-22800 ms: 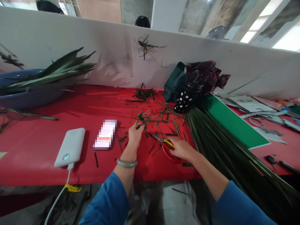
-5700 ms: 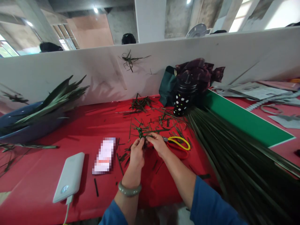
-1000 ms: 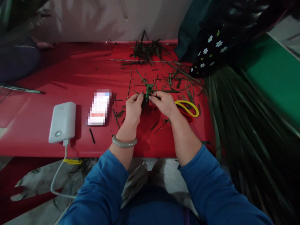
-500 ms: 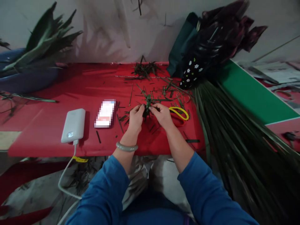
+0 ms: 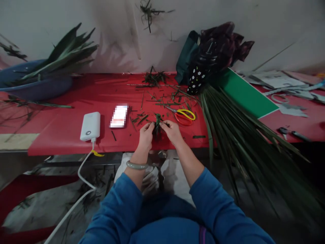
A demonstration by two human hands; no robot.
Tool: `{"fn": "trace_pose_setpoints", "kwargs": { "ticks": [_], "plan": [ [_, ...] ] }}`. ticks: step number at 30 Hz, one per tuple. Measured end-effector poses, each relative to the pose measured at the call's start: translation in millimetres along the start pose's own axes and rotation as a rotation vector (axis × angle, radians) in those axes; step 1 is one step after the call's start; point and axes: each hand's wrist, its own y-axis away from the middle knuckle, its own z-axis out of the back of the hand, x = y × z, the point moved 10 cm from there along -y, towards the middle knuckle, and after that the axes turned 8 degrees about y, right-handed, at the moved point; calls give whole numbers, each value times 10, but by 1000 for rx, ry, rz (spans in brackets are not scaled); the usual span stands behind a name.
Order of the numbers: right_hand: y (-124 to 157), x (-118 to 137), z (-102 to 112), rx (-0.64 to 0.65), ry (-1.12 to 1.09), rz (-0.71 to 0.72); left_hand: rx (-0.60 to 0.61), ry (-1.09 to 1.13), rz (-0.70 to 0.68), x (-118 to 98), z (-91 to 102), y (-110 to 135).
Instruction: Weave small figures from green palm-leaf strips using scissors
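Between my two hands is a small woven green leaf figure [image 5: 157,119], with thin strips hanging from its lower end. My left hand [image 5: 146,135], a bangle on its wrist, pinches the figure's left side. My right hand [image 5: 172,131] grips it from the right with thumb and forefinger. The fingers hide part of the weave. Just beyond my right hand lie scissors [image 5: 186,114] with yellow and red handles. Cut leaf scraps [image 5: 142,119] are scattered around on the red tabletop [image 5: 101,91].
A phone [image 5: 118,116] and a cabled white power bank [image 5: 90,126] lie to the left. Behind them stands a blue basin [image 5: 50,88] of leaves. Long green leaves [image 5: 228,125] hang over the table's edge at right, near a dark flowered bag [image 5: 196,79] and a green board [image 5: 247,93].
The camera view has shifted, showing more wall and more of the table's right side. Both hands, still pinching the leaf figure, are closer to the table's front edge, and the scissors show more fully.
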Motion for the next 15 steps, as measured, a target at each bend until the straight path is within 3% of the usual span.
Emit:
{"fn": "trace_pose_setpoints", "kwargs": {
  "ticks": [8, 15],
  "plan": [
    [180, -105, 78, -62, 185, 18, 6, -111, -51, -25, 25, 98],
    [247, -147, 97, -111, 183, 40, -18, -125, -59, -22, 45, 138]
  ]
}}
